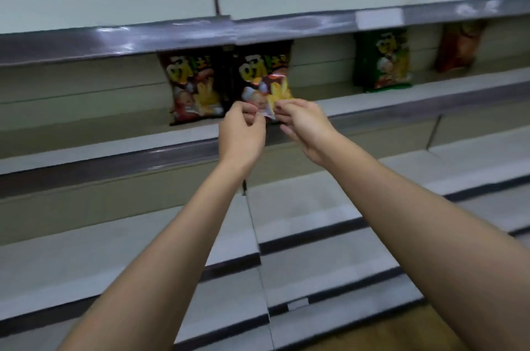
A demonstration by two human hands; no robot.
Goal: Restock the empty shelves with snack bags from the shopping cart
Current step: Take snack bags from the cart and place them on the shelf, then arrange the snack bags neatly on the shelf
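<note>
Right, both your hands pinch the bottom edge of the dark red foil snack bag (265,78): left hand (242,132) and right hand (304,124) each w/ grip clamped on it, prob. to stand it upright on the grey metal shelf (114,147), just right of its twin bag (195,86), faces fwd.

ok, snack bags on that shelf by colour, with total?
Dark brown-black bags: 2, one standing free, one pinched at its bottom edge by left hand and right hand
Green bag: 1
Red-orange bag: 1, blurred
Total: 4
</note>
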